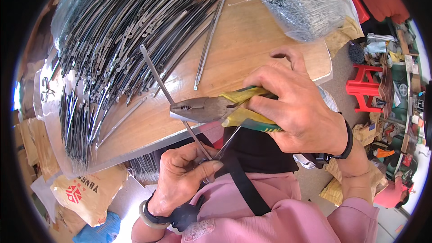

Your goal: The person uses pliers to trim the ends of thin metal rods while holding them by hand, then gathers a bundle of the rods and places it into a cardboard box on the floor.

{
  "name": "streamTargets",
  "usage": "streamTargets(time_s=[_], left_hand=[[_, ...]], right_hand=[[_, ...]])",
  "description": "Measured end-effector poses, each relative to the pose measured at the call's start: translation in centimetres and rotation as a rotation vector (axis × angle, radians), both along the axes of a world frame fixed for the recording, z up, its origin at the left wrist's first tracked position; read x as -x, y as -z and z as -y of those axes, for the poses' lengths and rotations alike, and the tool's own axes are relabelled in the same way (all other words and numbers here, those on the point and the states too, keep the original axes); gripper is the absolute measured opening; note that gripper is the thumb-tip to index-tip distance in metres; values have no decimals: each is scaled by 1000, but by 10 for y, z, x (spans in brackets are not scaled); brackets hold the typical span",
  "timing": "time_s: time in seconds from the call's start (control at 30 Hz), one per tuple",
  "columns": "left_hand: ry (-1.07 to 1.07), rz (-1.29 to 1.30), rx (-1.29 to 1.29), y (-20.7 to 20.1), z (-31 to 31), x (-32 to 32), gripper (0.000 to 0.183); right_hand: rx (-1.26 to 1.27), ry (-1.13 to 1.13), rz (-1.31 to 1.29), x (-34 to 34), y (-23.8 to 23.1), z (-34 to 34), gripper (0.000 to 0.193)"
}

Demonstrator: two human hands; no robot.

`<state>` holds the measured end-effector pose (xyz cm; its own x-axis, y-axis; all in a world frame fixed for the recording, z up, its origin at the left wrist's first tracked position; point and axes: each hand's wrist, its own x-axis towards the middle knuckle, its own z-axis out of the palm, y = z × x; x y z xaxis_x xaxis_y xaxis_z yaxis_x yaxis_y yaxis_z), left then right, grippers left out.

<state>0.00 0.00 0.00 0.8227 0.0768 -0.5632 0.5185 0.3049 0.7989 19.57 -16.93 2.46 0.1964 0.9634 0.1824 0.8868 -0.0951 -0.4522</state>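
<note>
My right hand (pixel 301 112) is wrapped round the yellow-and-green handles of a pair of pliers (pixel 202 109). The jaws of the pliers lie across a thin metal strip (pixel 157 74), at about its middle. Below the jaws, my left hand (pixel 182 175) pinches the lower end of that strip between thumb and fingers. A second thin metal piece (pixel 230 139) slants up from the same pinch toward the pliers; whether the two are joined I cannot tell. The strip's upper end points to the far left, over the table.
A large heap of dark and silvery metal strips (pixel 121 36) covers the table's left. One loose strip (pixel 209 45) lies on the bare wood (pixel 256 45). Thin wires in clear plastic (pixel 297 4) lie at the back right. A red stool (pixel 363 87) stands beyond the table's right edge.
</note>
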Motion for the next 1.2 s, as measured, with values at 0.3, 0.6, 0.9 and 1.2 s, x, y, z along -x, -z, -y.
streamTargets(time_s=[0.3,0.6,0.9,1.2], left_hand=[[225,209,-73,1,-39,-18,32],[360,91,-89,10,-27,-35,34],[-337,-99,574,4,9,-21,20],[-318,237,180,0,19,-16,14]], right_hand=[[-19,39,-24,6,4,4,29],[-130,2,-50,24,0,-5,17],[-69,206,-28,16,1,22,29],[125,121,-498,33,4,40,38]])
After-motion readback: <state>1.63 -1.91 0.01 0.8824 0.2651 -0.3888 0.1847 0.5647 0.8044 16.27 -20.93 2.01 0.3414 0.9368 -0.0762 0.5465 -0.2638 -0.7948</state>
